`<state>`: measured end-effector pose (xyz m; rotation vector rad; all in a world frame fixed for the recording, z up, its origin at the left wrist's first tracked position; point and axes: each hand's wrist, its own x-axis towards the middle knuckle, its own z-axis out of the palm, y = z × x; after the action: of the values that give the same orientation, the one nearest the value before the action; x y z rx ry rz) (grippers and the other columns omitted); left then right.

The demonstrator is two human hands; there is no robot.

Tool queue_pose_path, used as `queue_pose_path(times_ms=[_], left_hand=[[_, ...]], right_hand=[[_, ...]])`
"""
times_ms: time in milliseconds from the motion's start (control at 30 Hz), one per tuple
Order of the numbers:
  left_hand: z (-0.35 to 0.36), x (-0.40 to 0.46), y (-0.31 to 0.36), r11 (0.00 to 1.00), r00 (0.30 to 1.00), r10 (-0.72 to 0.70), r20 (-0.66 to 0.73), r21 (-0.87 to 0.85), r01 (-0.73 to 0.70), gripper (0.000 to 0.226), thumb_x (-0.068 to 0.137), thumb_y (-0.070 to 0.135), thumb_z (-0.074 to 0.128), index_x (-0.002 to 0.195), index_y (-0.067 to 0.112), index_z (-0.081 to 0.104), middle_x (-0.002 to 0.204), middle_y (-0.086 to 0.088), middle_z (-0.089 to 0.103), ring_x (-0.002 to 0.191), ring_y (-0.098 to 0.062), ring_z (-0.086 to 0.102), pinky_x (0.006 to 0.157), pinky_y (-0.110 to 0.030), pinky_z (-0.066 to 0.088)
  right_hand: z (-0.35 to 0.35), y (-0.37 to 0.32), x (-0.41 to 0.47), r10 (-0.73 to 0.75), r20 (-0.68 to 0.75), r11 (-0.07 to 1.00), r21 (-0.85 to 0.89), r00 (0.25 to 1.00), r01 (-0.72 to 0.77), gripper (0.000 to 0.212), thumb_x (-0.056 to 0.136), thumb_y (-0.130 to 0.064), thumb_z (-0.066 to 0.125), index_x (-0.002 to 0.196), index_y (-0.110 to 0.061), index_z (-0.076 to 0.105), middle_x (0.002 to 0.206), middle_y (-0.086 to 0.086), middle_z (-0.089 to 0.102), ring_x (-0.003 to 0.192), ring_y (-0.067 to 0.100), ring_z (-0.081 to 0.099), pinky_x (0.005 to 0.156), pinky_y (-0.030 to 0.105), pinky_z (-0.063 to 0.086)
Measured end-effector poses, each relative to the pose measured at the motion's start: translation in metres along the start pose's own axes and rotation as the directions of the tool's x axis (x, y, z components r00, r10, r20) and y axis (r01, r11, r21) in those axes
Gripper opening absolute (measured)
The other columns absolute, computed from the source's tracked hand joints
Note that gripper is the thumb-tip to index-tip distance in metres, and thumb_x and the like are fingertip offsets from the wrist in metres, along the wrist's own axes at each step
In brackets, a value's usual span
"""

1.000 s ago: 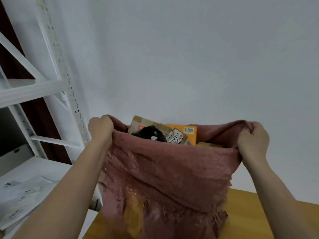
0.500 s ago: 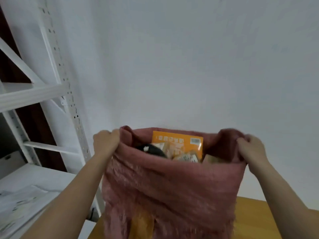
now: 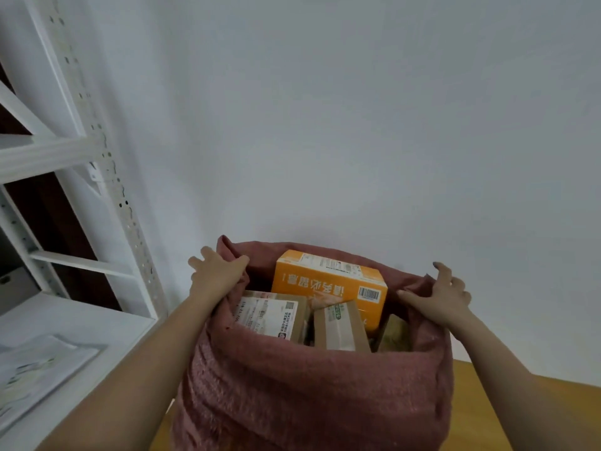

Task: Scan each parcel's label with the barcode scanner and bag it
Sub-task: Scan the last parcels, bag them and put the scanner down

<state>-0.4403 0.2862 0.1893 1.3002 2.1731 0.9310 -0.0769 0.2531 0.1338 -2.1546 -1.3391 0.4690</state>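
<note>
A dusty-pink woven bag (image 3: 312,392) stands in front of me with its mouth held wide. My left hand (image 3: 216,275) grips the left edge of the rim, thumb over the fabric. My right hand (image 3: 437,299) holds the right edge, thumb pressed along it and fingers spread. Inside stands an orange box (image 3: 325,284) with a barcode. In front of the orange box lie a brown parcel with a white label (image 3: 271,315) and a second cardboard parcel (image 3: 340,325). No scanner is in view.
A white metal shelving rack (image 3: 107,177) stands at the left, with a stack of papers (image 3: 35,372) on its lower shelf. A wooden tabletop (image 3: 507,415) shows to the right of the bag. A plain white wall is behind.
The bag has dropped lower and its mouth has opened wider, so the parcels inside show from above. Both hands came down with the rim and their fingers loosened. The black item on top is gone from sight.
</note>
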Motion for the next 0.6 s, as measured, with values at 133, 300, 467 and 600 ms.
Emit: queue_pose_path(times_ms=[133,300,467,600], left_hand=[[0.012,0.012,-0.011,0.994,0.989,-0.074,0.126,0.092,0.063,0.069,0.083,0.035,0.069,0.132,-0.004,0.04,0.127,-0.021,0.052,0.112,-0.033,0.055,0.089,-0.037,0.047],[0.014,0.012,-0.023,0.984,0.969,-0.142,0.203,-0.08,0.161,0.03,0.095,0.01,0.051,0.116,-0.01,0.059,0.096,-0.017,0.064,0.085,-0.029,0.06,0.077,-0.032,0.044],[-0.023,0.015,0.01,0.838,0.988,-0.107,0.114,-0.524,0.151,0.038,0.101,0.01,0.042,0.129,-0.014,0.051,0.135,-0.031,0.05,0.123,-0.038,0.05,0.104,-0.036,0.035],[-0.065,0.006,0.041,0.538,0.999,-0.01,0.052,-0.842,0.05,0.021,0.097,0.008,0.048,0.103,-0.003,0.064,0.076,-0.009,0.075,0.058,-0.013,0.067,0.067,-0.022,0.058]], right_hand=[[0.009,0.004,0.014,0.07,0.174,0.993,0.078,0.982,-0.085,0.113,0.076,-0.046,0.079,0.154,-0.011,0.005,0.149,0.022,0.037,0.133,0.039,0.041,0.105,0.045,0.038],[0.024,0.007,0.008,0.116,0.288,0.982,0.11,0.95,-0.154,0.034,0.091,-0.029,0.064,0.103,0.003,0.066,0.091,0.017,0.067,0.082,0.028,0.063,0.081,0.041,0.054],[-0.009,-0.049,0.01,-0.13,-0.112,0.888,0.428,0.985,0.166,0.04,0.095,-0.02,0.055,0.058,-0.007,0.056,0.06,0.012,0.056,0.068,0.03,0.056,0.063,0.038,0.04],[-0.032,-0.081,0.007,-0.188,-0.294,0.848,0.432,0.937,0.305,0.044,0.098,-0.02,0.052,0.055,-0.012,0.046,0.056,0.002,0.048,0.06,0.019,0.046,0.06,0.03,0.028]])
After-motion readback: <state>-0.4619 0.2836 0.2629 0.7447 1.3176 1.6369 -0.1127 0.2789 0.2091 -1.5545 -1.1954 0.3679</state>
